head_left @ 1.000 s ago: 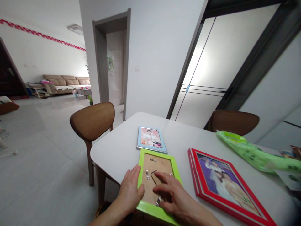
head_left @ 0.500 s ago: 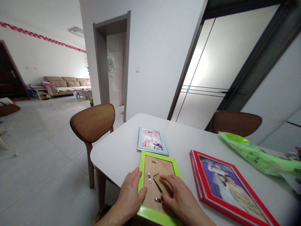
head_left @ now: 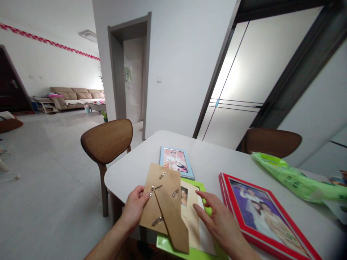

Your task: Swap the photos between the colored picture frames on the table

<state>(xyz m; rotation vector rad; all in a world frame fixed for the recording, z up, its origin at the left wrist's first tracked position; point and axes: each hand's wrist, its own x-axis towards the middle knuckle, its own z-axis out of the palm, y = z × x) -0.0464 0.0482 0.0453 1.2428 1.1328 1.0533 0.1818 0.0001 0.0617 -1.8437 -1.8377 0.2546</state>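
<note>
My left hand (head_left: 135,206) grips the left edge of a brown backing board (head_left: 155,213), tilted above the table. The board carries several metal clips and a stand leg (head_left: 173,220) that hangs partly away from it. Below and to the right lies the green picture frame (head_left: 173,245), face down, with a cream paper insert (head_left: 191,220) showing a small portrait print. Over the frame's right side hovers my right hand (head_left: 217,220), its thumb and fingers apart and nothing between them. The board covers the left part of the frame.
A blue picture frame (head_left: 191,169) with a photo lies just beyond the green one on the white table (head_left: 217,155). Red picture frames (head_left: 245,225) are stacked on the right, a green plastic bag (head_left: 295,178) behind them. Wooden chairs (head_left: 108,141) stand at the far edges.
The backing board has come out of the green frame and moved up and left in my left hand, exposing the paper insert. My right hand has let go and shifted right.
</note>
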